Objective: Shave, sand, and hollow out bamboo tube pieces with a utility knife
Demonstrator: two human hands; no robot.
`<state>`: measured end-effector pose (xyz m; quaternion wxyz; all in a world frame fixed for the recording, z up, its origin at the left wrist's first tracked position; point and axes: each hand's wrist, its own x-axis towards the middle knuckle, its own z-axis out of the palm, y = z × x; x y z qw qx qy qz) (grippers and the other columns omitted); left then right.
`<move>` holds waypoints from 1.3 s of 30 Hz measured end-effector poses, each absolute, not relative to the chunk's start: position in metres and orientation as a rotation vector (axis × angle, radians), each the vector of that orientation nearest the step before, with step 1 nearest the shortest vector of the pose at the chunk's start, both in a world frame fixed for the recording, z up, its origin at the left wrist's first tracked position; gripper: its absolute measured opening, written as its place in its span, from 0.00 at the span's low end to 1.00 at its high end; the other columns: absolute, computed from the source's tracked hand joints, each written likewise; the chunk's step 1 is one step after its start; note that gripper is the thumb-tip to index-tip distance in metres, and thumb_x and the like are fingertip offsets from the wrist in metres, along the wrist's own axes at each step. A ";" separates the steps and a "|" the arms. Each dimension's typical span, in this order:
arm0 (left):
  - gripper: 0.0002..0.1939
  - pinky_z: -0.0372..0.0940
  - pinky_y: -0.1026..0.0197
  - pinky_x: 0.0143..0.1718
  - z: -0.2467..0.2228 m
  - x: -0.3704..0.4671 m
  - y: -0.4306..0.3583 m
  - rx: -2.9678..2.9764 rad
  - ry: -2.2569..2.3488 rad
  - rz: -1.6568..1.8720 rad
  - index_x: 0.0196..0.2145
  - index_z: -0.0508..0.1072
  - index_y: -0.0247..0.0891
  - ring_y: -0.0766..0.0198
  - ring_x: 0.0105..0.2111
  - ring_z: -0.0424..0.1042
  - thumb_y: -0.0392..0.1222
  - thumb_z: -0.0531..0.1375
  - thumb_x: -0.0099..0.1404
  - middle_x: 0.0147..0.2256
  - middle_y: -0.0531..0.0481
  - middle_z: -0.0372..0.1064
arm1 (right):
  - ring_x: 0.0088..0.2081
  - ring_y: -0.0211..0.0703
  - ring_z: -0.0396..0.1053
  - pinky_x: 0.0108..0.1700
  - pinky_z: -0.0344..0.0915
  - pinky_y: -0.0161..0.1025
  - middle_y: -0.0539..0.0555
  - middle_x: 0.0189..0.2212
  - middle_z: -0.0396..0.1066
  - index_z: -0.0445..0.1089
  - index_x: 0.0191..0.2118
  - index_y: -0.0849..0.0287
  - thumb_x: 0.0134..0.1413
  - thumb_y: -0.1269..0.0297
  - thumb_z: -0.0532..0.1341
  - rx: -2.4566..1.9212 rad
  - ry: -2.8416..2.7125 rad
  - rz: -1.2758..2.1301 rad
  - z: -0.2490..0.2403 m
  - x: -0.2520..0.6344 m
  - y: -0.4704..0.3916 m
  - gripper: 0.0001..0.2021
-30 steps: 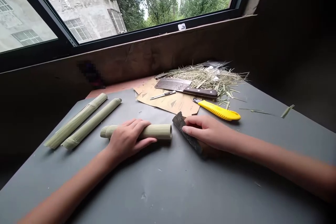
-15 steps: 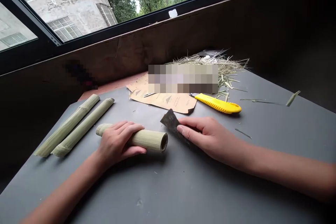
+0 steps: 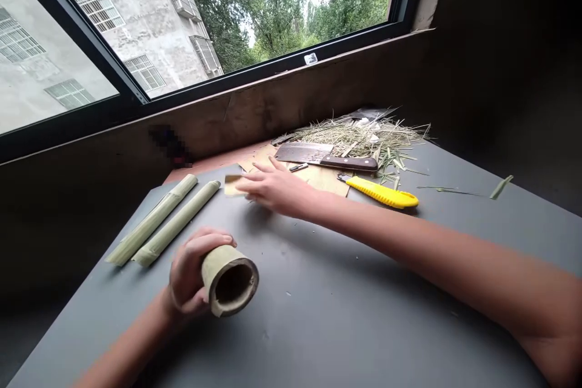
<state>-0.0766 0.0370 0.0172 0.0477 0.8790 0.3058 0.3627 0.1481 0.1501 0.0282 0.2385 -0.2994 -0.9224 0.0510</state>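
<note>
My left hand is wrapped round a pale green bamboo tube, its open, hollow end tilted toward me. Farther forward, my right hand reaches left over the table with its outer fingers spread. A small piece of sandpaper, blurred and tan-brown, is at its leading fingertips, seemingly pinched there; the thumb is mostly hidden. Beneath and behind this hand lies a larger tan paper sheet.
Two bamboo lengths lie at the left. A cleaver and a yellow utility knife lie at the back, near a heap of bamboo shavings. Behind the grey table is a window.
My right hand has swung left and away from me with the sandpaper, out of its place by the tube's end. My left hand has turned the tube's open end toward me. The view has shifted.
</note>
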 end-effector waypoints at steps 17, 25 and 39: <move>0.25 0.66 0.58 0.32 0.007 -0.043 0.056 3.018 0.771 0.817 0.49 0.65 0.40 0.57 0.30 0.73 0.64 0.52 0.70 0.34 0.44 0.74 | 0.49 0.65 0.68 0.44 0.66 0.52 0.66 0.49 0.70 0.67 0.56 0.58 0.54 0.35 0.54 -1.870 -2.311 0.071 -0.011 0.346 0.109 0.35; 0.20 0.61 0.61 0.23 0.022 -0.049 0.060 2.721 1.225 0.432 0.40 0.71 0.44 0.61 0.24 0.69 0.61 0.50 0.71 0.27 0.52 0.71 | 0.40 0.59 0.69 0.35 0.63 0.47 0.62 0.38 0.71 0.68 0.43 0.57 0.64 0.50 0.47 -1.898 -2.218 0.334 -0.001 0.317 0.094 0.19; 0.28 0.71 0.63 0.28 0.044 -0.070 0.052 1.967 1.309 0.111 0.29 0.70 0.43 0.64 0.26 0.76 0.51 0.37 0.77 0.28 0.54 0.77 | 0.49 0.52 0.70 0.51 0.70 0.48 0.59 0.51 0.69 0.51 0.67 0.50 0.68 0.49 0.50 -1.251 -2.266 1.138 0.010 0.284 0.035 0.26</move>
